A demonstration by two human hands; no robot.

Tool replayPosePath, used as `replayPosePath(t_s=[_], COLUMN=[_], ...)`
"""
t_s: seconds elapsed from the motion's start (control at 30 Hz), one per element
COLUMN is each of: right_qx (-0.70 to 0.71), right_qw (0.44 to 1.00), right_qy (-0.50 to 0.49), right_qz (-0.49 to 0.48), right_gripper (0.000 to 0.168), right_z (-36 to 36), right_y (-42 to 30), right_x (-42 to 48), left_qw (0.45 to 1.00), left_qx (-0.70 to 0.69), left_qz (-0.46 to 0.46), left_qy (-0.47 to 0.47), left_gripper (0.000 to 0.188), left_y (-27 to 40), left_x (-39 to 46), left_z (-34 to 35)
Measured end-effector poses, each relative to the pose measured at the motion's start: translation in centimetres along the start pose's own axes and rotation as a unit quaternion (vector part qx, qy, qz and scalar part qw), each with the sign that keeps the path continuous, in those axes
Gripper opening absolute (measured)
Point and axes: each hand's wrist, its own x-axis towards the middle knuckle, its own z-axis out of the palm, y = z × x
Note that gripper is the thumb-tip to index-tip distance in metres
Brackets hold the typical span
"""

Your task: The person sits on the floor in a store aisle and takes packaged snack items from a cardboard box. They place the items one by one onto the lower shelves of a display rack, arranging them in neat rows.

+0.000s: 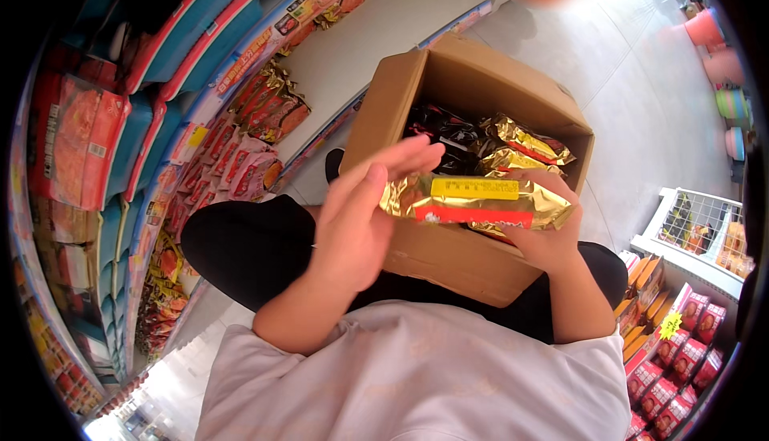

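Note:
My right hand (550, 225) grips the right end of a gold foil snack packet (462, 203) with red and yellow printed areas, raised over the near edge of an open cardboard box (468, 267). Beside the packet's left end is my left hand (360, 212), slightly blurred, its fingers extended and apart from the thumb; whether it touches the foil I cannot tell. Inside the box lie black packets (450, 131) on the left and more gold packets (528, 143) on the right. Part of another gold packet shows just beneath the held one.
The box stands between my bent knees. At left, a shelf unit holds red-lidded teal trays (198, 38), pink packets (246, 164) and gold-and-red packets (273, 104) on a white shelf (372, 44). A white wire basket (691, 225) and pink packaged goods (673, 369) stand at right.

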Motion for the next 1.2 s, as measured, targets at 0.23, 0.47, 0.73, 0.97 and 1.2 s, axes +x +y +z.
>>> replayPosePath(t_s=[0.23,0.47,0.73,0.97,1.2], right_qx=[0.052,-0.025,0.131,0.083,0.055], right_qw=[0.985,0.964,0.98,0.992,0.994], right_qy=[-0.151,-0.242,-0.133,-0.042,-0.051], right_qz=[0.065,0.111,0.075,0.084,0.08], right_gripper=[0.054,0.048,0.038,0.019,0.016], right_z=[1.3,1.9,0.8,0.8,1.6], right_y=[-2.3,-2.9,-1.3,-0.1,0.8], right_x=[-0.2,0.1,0.4,1.2,0.9], left_qw=[0.843,0.826,0.908,0.894,0.682], left_qx=[0.482,0.503,0.361,0.438,0.715], left_qz=[-0.049,-0.127,-0.175,-0.053,-0.007], left_qy=[-0.235,-0.221,-0.122,0.074,0.153], left_gripper=[0.063,0.049,0.04,0.05,0.04], left_y=[6.2,1.5,4.5,9.8,4.2], left_x=[1.1,0.6,-0.5,-0.9,5.1], left_z=[-0.8,-1.0,-6.8,-12.5,-18.9])
